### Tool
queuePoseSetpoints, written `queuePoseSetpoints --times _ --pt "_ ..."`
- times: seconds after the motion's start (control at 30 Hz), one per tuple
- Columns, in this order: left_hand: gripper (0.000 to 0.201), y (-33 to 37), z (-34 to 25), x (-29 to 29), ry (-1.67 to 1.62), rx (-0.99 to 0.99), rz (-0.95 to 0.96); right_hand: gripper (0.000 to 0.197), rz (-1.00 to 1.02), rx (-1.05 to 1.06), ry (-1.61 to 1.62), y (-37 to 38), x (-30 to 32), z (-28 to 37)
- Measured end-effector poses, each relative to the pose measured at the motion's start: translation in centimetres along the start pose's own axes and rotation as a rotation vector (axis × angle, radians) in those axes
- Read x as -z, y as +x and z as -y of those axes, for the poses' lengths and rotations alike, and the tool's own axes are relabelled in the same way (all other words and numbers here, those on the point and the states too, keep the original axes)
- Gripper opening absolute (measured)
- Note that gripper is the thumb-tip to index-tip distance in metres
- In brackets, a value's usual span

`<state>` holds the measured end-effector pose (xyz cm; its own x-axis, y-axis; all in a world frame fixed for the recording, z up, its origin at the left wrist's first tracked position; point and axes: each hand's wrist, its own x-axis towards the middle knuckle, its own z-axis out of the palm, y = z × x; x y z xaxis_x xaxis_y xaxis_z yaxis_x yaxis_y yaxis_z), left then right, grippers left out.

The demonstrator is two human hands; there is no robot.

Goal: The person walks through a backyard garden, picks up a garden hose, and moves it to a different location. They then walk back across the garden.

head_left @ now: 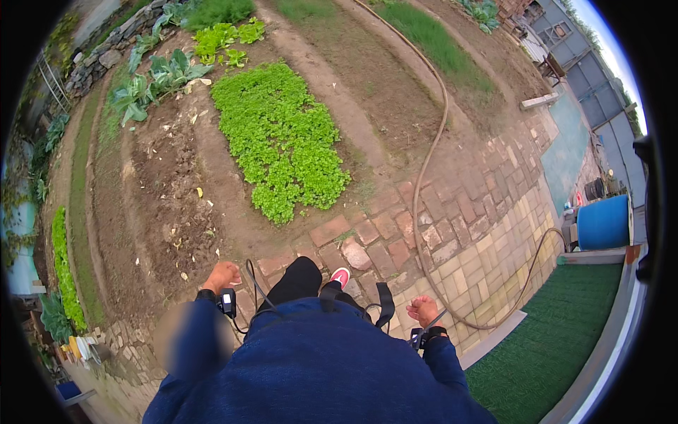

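My left hand hangs beside my left thigh, its fingers loosely curled with nothing visible in them. On that wrist is a small black device with a dark cable. Out to my right, my right hand is curled into a loose fist above the paving, and I see nothing in it. A similar black device is strapped to the right wrist. A black strap dangles between my body and the right hand. Below me shows one red shoe on the brick path.
Ahead lies a bed of bright green leafy plants, with larger cabbage-like plants beyond to the left. A long brown hose curves across soil and paving. A blue barrel and green mat are at right.
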<state>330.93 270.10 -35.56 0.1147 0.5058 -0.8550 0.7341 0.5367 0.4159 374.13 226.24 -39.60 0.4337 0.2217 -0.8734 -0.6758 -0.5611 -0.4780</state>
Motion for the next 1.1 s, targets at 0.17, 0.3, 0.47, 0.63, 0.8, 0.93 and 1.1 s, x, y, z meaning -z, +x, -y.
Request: queuePoseSetpoints --times 0.17,0.3,0.47,0.63,0.8,0.93,1.1 --pt "0.019 3.3 -3.6 -1.6 0.02 0.039 0.013 0.007 0.008 -0.002 -0.017 4.3 0.3 6.6" --pt "0.019 10.1 -7.5 -2.9 0.3 -0.3 0.121 0.008 -0.008 -0.026 -0.031 5.9 0.2 9.9" --pt "0.017 16.0 -17.9 -7.5 -0.031 -0.09 0.116 0.007 -0.066 -0.085 -0.042 6.8 1.2 16.0" --pt "0.021 17.0 -30.6 -10.4 0.158 -0.252 0.176 0.004 -0.109 -0.017 -0.004 8.9 1.5 22.3" --pt "0.017 19.2 -37.1 -12.7 0.13 -0.268 0.159 0.005 -0.069 -0.08 0.032 13.0 1.6 26.8" --pt "0.014 21.7 -38.9 -13.3 0.115 -0.188 0.13 0.005 0.003 -0.104 0.072 18.9 3.4 30.9" --pt "0.014 21.2 -45.7 -15.0 0.111 -0.046 -0.022 0.006 0.024 -0.072 0.167 28.3 5.2 38.8"
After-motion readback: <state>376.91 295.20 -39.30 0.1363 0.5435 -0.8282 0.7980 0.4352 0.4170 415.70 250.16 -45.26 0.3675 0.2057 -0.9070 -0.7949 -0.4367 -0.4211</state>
